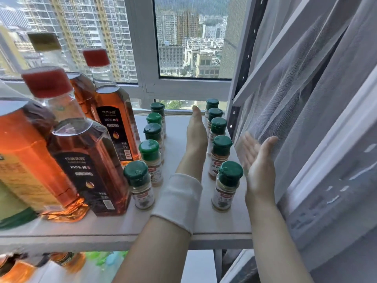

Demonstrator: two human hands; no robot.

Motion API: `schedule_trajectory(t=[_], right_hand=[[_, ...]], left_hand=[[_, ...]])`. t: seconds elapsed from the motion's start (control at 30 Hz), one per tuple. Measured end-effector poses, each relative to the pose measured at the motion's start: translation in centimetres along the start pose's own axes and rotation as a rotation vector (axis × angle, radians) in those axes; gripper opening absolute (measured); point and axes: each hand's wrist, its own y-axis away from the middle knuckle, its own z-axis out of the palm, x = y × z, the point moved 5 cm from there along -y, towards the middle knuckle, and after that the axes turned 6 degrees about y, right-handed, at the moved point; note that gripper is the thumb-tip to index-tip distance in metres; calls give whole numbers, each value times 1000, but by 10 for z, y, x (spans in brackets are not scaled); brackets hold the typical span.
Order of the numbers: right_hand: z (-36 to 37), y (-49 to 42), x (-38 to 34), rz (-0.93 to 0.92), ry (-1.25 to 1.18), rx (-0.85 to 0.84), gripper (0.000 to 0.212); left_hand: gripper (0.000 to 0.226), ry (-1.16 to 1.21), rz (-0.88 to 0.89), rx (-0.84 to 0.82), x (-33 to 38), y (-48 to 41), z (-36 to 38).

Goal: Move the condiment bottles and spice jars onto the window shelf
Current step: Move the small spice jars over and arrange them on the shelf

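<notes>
From the head view: shows the flat white window shelf (224, 225) already carrying the task's things. Has the red-capped square clear bottles of amber liquid (87, 164) crowded at the shelf's left end, and two rows of small clear plastic spice jars with green caps running from the shelf's front edge to its back, a left-hand row (154, 137) and a right-hand row (217, 129). Finds the left hand (196, 131) with fingers straight and together, gripping nothing, lying edge-down along the shelf's middle between the rows; cannot tell whether touching the right-hand row. Finds the right hand (258, 166) open-palmed, holding nothing, just off the shelf's right edge beside the sheer grey curtain (306, 99). Reads as straightening rather than carrying. To do it well: keep both hands flat, press low on the jar bodies rather than the caps to avoid tipping, close evenly on the right-hand row from both sides, go slowly near the shelf's right edge, and keep the curtain off the caps.
</notes>
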Motion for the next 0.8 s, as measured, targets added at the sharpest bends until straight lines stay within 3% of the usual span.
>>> schedule_trajectory(t=[0.1,0.23,0.37,0.53,0.63,0.8], right_hand=[[-2,6,-13,-47,56,2,77],[-3,17,-35,-107,123,-4,87],[6,29,-66,-197,229,-3,84],[32,24,-105,-337,384,-12,50],[54,13,-130,-427,508,-41,40],[101,-20,-146,-485,750,-183,30]], left_hand=[[57,-3,74,9,14,15,-3],[54,-66,165,28,39,38,-9],[46,-164,290,-35,71,66,-12],[42,-379,440,-35,118,81,-27],[42,-544,488,20,137,79,-39],[44,-840,357,49,129,67,-58]])
